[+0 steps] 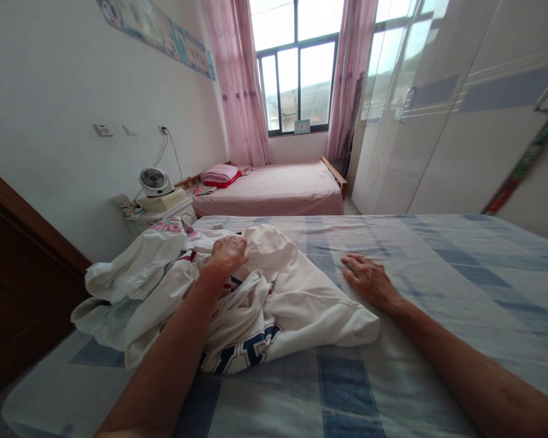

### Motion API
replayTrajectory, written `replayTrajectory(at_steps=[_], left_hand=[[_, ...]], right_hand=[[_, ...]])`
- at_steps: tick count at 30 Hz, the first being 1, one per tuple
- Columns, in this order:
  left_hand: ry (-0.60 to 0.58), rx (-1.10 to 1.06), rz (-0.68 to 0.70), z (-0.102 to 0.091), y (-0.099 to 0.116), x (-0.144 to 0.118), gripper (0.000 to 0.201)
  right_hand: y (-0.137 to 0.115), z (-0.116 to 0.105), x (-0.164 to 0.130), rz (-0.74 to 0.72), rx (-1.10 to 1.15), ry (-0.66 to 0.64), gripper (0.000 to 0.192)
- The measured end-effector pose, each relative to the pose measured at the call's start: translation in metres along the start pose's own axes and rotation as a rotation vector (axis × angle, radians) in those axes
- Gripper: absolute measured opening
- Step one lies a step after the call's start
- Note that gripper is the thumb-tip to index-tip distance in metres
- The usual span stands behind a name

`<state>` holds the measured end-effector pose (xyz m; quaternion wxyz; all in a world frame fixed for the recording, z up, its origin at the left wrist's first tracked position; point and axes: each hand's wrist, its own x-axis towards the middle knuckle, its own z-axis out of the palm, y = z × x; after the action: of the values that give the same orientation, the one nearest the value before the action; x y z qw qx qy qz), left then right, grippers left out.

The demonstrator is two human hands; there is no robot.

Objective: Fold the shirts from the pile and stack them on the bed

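Note:
A white shirt (pixel 301 301) with dark blue lettering lies crumpled on the bed (pixel 438 274), which has a blue and white checked sheet. My left hand (pixel 229 252) is closed on the shirt's upper part, its fingertips partly hidden in the cloth. To the right of the shirt, my right hand (pixel 369 278) rests flat on the sheet, fingers stretched out and holding nothing. More rumpled white clothes (pixel 132 267) are heaped to the left of my left hand, with a pink patterned piece (pixel 171 226) behind them.
Beyond the near bed stands a second bed (pixel 278 188) with a pink sheet and folded pink bedding (pixel 220 173). A small fan (pixel 155 180) sits on a white bedside cabinet (pixel 182 213) at the left. A glossy white wardrobe (pixel 432 134) lines the right side.

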<state>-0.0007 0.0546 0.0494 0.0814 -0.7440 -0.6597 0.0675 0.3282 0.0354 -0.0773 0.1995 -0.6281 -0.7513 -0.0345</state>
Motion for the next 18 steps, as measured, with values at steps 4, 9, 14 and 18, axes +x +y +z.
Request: replayTrajectory(at_steps=[4, 9, 14, 18], left_hand=[[0.021, 0.001, 0.0, 0.001, -0.002, 0.0, 0.025], [0.241, -0.185, 0.088, -0.006, 0.002, -0.003, 0.024], [0.21, -1.003, 0.577, -0.028, 0.027, -0.032, 0.023], [-0.053, -1.315, 0.835, -0.042, 0.038, -0.053, 0.038]], right_hand=[[0.001, 0.0, 0.0, -0.008, -0.006, 0.003, 0.039], [0.002, 0.002, 0.001, -0.011, -0.015, -0.002, 0.039], [0.002, 0.005, 0.001, 0.002, -0.022, -0.008, 0.04], [0.004, 0.004, 0.002, -0.001, 0.026, 0.013, 0.039]])
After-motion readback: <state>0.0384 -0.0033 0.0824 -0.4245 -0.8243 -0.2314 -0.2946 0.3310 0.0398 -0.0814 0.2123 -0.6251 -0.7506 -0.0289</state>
